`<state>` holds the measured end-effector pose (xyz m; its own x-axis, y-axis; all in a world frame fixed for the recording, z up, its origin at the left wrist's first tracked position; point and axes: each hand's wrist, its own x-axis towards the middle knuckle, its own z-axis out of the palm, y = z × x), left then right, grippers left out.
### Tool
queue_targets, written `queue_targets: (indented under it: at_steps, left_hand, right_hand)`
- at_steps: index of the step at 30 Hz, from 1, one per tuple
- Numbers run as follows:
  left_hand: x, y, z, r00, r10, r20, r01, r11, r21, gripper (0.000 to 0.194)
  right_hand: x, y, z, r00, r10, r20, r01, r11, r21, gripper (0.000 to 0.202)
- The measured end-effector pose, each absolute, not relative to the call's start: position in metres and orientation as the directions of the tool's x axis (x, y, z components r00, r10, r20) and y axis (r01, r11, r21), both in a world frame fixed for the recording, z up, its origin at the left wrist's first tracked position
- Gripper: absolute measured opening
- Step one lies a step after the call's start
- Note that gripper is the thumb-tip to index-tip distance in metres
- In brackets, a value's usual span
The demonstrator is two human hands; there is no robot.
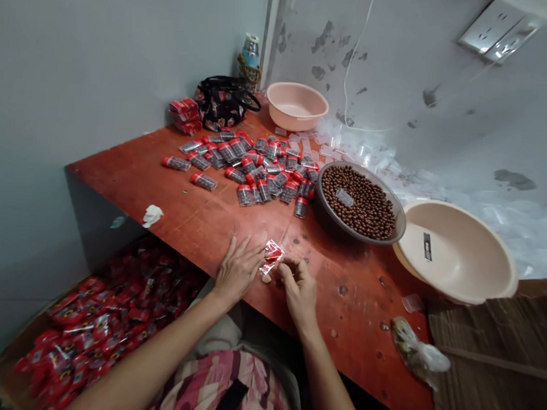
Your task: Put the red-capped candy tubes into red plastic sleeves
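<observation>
A small red and clear plastic packet (273, 253) lies on the orange-red table (170, 187) between my two hands. My left hand (239, 269) rests flat beside it, fingers stretched out and their tips at the packet's left edge. On the other side, my right hand (299, 289) has its fingers curled, thumb and forefinger pinched at the packet's lower right corner. Part of that grip is hidden. Beyond my hands lies a pile of clear, red-capped containers (261, 172) with dark contents. To its right stands a grey bowl (323, 212) of round brown balls (363, 202).
An empty beige basin (468, 258) and a pink basin (297, 109) stand on the table. Clear plastic pieces (377, 153) line the wall. A black flowered bag (222, 103) is at the back. Below left, a box holds many red packets (103, 324). Cardboard (503, 349) lies right.
</observation>
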<state>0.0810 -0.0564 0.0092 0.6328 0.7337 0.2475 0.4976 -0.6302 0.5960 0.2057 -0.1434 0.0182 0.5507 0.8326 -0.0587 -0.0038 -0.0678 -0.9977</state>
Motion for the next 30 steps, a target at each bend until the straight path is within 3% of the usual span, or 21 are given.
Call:
queue_targets:
  at_steps: [5, 8, 11, 13, 16, 18, 21, 24, 30]
  left_hand:
    - [0.079, -0.067, 0.020, 0.506, 0.825, 0.251, 0.285, -0.435, 0.854, 0.026]
    - [0.074, -0.072, 0.032, 0.416, 0.907, 0.065, 0.108, -0.120, 0.987, 0.036]
    - [0.069, -0.071, 0.042, 0.491, 0.832, -0.259, -0.033, 0.315, 0.949, 0.040]
    - [0.067, -0.068, 0.045, 0.593, 0.720, -0.361, -0.055, 0.483, 0.874, 0.035]
    - [0.066, -0.065, 0.043, 0.589, 0.708, -0.390, -0.030, 0.502, 0.865, 0.025]
    - [0.065, -0.064, 0.038, 0.544, 0.744, -0.388, -0.019, 0.473, 0.881, 0.023]
    - [0.065, -0.065, 0.033, 0.461, 0.794, -0.396, -0.025, 0.458, 0.889, 0.022]
    - [0.066, -0.065, 0.032, 0.390, 0.818, -0.424, -0.080, 0.488, 0.869, 0.021]
    - [0.063, -0.061, 0.039, 0.337, 0.801, -0.495, -0.262, 0.585, 0.767, 0.022]
  right_hand:
    - [0.200, -0.126, 0.019, 0.547, 0.829, -0.115, -0.207, 0.001, -0.978, 0.034]
    - [0.202, -0.121, 0.025, 0.467, 0.872, -0.143, -0.340, 0.028, -0.940, 0.034]
    - [0.209, -0.119, 0.030, 0.304, 0.941, -0.147, -0.372, -0.025, -0.928, 0.035]
    - [0.214, -0.116, 0.031, 0.187, 0.972, -0.143, -0.315, -0.079, -0.946, 0.035]
    - [0.228, -0.103, 0.031, 0.133, 0.982, -0.134, -0.094, -0.122, -0.988, 0.030]
    - [0.240, -0.087, 0.033, 0.264, 0.961, -0.078, 0.196, -0.132, -0.972, 0.025]
    - [0.262, -0.056, 0.039, 0.540, 0.839, 0.060, 0.597, -0.331, -0.731, 0.034]
    - [0.280, -0.026, 0.042, 0.666, 0.745, 0.033, 0.629, -0.538, -0.562, 0.041]
    - [0.298, -0.009, 0.034, 0.634, 0.771, -0.054, 0.569, -0.513, -0.643, 0.027]
